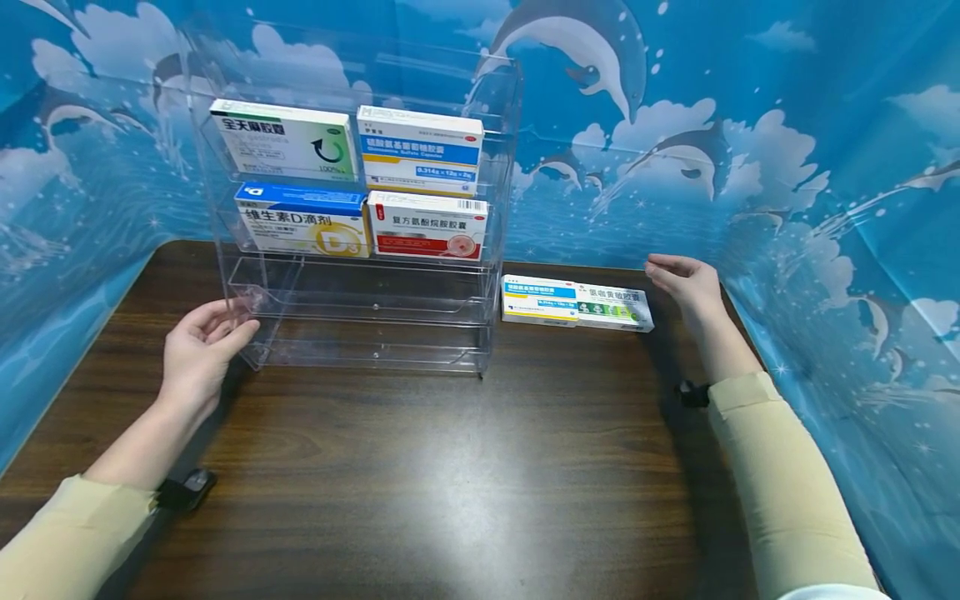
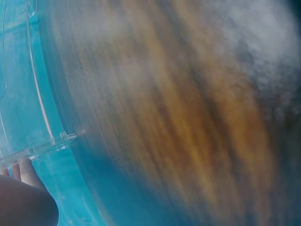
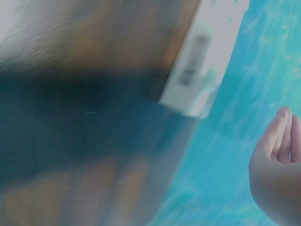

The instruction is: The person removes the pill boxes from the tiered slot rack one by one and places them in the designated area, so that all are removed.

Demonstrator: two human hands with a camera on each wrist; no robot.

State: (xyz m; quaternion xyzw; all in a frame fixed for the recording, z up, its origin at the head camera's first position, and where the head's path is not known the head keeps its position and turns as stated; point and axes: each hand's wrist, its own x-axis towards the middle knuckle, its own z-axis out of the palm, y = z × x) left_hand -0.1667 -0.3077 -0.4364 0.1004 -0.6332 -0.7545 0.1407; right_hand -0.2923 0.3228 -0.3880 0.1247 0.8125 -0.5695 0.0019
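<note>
At the lower left side of a clear acrylic display rack (image 1: 375, 312), my left hand (image 1: 197, 343) has its fingertips at the side panel, the thumb overlapping its front edge. In the left wrist view its fingers (image 2: 27, 172) meet the clear panel (image 2: 47, 147). My right hand (image 1: 688, 287) hovers just past the right end of a green-and-white medicine box (image 1: 615, 307), fingers together and holding nothing. That box lies end to end with a blue-and-white medicine box (image 1: 540, 300) on the table, right of the rack.
In the rack's upper tiers stand a white-green box (image 1: 281, 142), a blue-striped box (image 1: 420, 150), a vitamin D box (image 1: 303, 221) and a red-and-white box (image 1: 427, 227). The lower tiers show no boxes. A dolphin-print curtain (image 1: 675, 125) borders the wooden table (image 1: 360, 483).
</note>
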